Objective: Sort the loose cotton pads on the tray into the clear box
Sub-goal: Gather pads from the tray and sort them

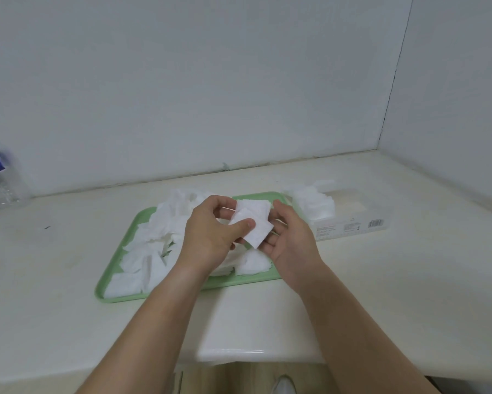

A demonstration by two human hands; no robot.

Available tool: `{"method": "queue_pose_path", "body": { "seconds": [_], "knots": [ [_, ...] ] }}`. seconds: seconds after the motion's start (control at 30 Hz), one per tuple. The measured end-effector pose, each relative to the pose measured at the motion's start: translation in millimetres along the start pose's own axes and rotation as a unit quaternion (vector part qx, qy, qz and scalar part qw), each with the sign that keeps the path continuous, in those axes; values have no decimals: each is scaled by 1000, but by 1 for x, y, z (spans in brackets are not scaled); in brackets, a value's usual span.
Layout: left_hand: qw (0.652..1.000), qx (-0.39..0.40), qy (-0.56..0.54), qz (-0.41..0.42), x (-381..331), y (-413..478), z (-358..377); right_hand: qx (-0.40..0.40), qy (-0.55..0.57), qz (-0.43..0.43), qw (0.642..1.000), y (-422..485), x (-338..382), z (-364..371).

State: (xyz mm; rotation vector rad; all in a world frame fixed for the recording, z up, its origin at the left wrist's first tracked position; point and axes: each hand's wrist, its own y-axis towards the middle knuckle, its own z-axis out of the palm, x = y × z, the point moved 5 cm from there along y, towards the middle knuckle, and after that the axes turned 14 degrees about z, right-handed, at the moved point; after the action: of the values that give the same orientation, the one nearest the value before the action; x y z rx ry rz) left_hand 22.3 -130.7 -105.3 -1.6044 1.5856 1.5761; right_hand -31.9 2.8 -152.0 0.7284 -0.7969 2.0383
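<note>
Cream counter (pixel 68 251), green tray (pixel 117 297) of loose pads (pixel 142 268).
Our left hand (pixel 210 237) and right hand (pixel 290 243) pinch a small stack of pads (pixel 256 220) together.

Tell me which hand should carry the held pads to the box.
Right. The right hand holds the stack of white square cotton pads and lies nearer the clear plastic box than the left hand.

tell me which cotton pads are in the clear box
The stack right of the green tray, in the clear box; others lie on the tray or between the left hand and right hand.
</note>
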Motion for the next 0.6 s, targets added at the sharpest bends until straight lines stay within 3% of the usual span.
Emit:
{"method": "queue_pose_path", "body": {
  "seconds": [0.17,0.6],
  "knots": [
    [1000,8,13,-1,0,0,-1,18,-46,-9,999,-1,-3,0],
    [1000,12,0,6,3,-4,-5,3,-37,-20,999,-3,-1,0]
  ]
}}
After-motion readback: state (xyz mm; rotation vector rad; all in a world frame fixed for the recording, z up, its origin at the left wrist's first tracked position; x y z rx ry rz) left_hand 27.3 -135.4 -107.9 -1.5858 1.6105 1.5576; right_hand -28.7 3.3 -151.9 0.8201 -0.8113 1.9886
